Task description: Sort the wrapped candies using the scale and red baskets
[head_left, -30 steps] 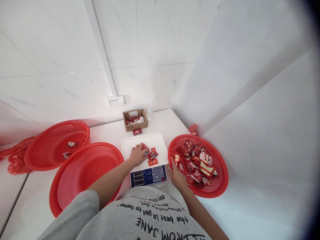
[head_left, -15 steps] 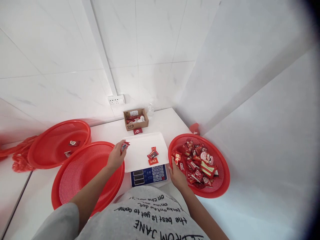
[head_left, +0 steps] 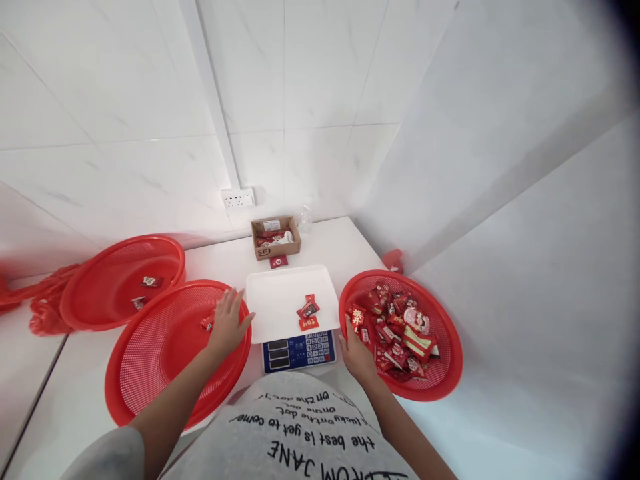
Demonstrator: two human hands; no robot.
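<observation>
Head view | left hand (head_left: 227,323) over near basket (head_left: 150,373) | right basket (head_left: 440,380): sweets (head_left: 395,323)

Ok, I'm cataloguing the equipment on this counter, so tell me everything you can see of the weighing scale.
The weighing scale sits on the white counter between two red mesh baskets. Its white, plastic-looking rectangular pan lies flat on top and carries a few red wrapped sweets near its front right. Below the pan, a blue front panel faces the person, with dark display windows on the left and a keypad of small white keys on the right; the readout is too small to tell. Neither hand clearly touches it.
</observation>
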